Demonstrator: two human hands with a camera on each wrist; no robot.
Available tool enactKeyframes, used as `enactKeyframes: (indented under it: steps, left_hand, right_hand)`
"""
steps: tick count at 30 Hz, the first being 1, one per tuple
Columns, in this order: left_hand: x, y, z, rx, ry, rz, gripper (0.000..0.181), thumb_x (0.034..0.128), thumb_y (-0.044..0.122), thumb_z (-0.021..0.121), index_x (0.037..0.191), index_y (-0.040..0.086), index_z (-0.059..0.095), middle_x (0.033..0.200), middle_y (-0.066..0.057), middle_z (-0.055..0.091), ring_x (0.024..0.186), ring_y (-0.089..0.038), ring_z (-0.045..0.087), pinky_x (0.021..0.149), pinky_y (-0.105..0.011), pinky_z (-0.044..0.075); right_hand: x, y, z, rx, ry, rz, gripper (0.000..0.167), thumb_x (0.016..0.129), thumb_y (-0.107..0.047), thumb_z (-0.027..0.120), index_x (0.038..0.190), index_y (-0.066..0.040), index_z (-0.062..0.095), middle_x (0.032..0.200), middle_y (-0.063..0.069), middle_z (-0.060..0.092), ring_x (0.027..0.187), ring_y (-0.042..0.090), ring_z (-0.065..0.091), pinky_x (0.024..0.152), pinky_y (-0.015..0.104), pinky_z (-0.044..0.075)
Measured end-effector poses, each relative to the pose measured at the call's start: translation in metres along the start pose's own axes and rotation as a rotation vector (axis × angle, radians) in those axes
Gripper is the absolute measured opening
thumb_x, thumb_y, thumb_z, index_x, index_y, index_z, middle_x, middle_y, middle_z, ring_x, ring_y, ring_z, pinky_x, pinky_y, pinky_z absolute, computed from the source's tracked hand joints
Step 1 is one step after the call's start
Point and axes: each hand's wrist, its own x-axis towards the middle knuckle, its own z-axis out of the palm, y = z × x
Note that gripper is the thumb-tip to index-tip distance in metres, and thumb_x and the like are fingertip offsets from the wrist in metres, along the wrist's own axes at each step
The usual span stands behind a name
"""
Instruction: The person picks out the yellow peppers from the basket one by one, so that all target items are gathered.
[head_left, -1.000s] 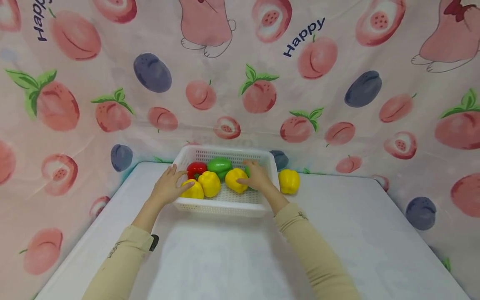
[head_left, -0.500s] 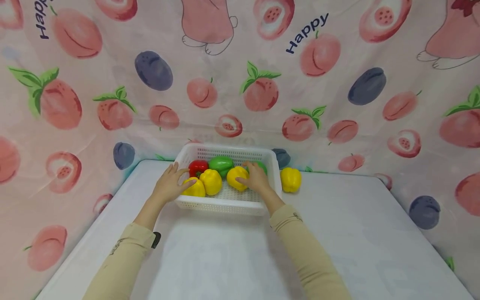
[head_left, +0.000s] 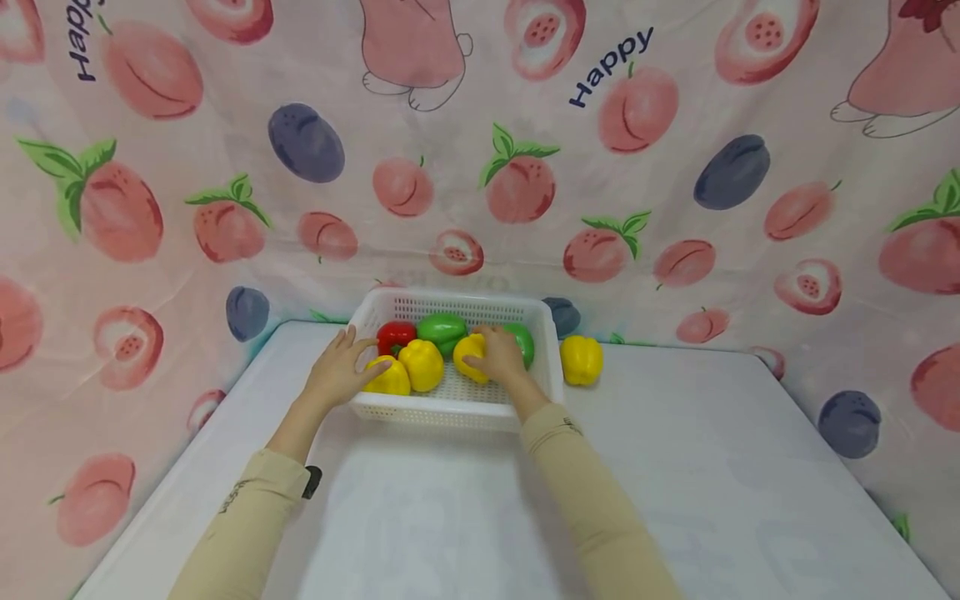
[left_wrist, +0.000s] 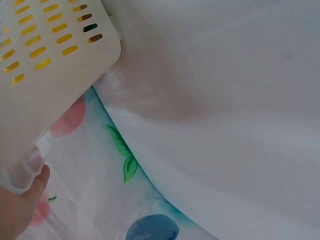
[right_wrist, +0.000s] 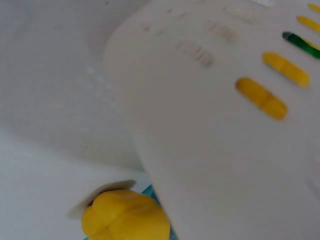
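A white perforated plastic basket [head_left: 442,408] stands at the back of the table. Inside are a red bell pepper [head_left: 395,337], a green one near the middle, another green bell pepper [head_left: 521,343] at the right, and several yellow ones. My left hand [head_left: 336,371] holds the basket's left rim, thumb reaching inside over a yellow bell pepper [head_left: 392,379]; in the left wrist view a finger [left_wrist: 39,186] lies at the rim. My right hand [head_left: 498,358] grips another yellow bell pepper [head_left: 467,357] in the basket's right half, partly covering it.
One yellow bell pepper [head_left: 581,360] sits on the white table [head_left: 712,458] just outside the basket's right end, also low in the right wrist view. A fruit-printed cloth [head_left: 465,225] hangs directly behind the table.
My right hand has shifted left, from beside the right green bell pepper onto the yellow bell pepper, uncovering more of the green one. My left hand keeps its place on the basket.
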Motion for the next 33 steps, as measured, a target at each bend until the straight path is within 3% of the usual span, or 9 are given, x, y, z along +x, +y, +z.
enactKeyframes:
  steps: [15,25,33]
  left_hand:
    - [0.002,-0.001,0.0,-0.01,-0.009,0.0,0.074,0.0884,0.06,0.047,0.142,0.009,0.041,0.155,-0.025,0.015,0.142,-0.048,0.011,0.109,-0.067,0.017]
    - [-0.001,0.0,0.0,-0.015,-0.027,-0.015,0.075,0.0884,0.06,0.046,0.142,0.009,0.04,0.155,-0.025,0.014,0.142,-0.047,0.01,0.111,-0.066,0.015]
    - [0.0,0.002,-0.002,-0.016,-0.008,-0.013,0.074,0.0884,0.06,0.047,0.141,0.009,0.041,0.155,-0.025,0.015,0.142,-0.046,0.01,0.11,-0.066,0.017]
  right_hand:
    - [0.006,-0.001,0.009,-0.165,-0.101,-0.012,0.065,0.085,-0.036,0.068,0.139,-0.011,0.043,0.137,0.017,0.05,0.127,0.034,0.04,0.11,0.048,0.034]
    - [0.001,-0.001,0.014,-0.074,-0.18,-0.034,0.065,0.083,-0.035,0.071,0.139,-0.013,0.045,0.139,0.023,0.038,0.127,0.035,0.041,0.109,0.05,0.036]
    - [0.007,-0.001,0.012,-0.128,-0.184,-0.064,0.067,0.082,-0.035,0.071,0.139,-0.012,0.043,0.14,0.02,0.043,0.128,0.036,0.043,0.11,0.049,0.036]
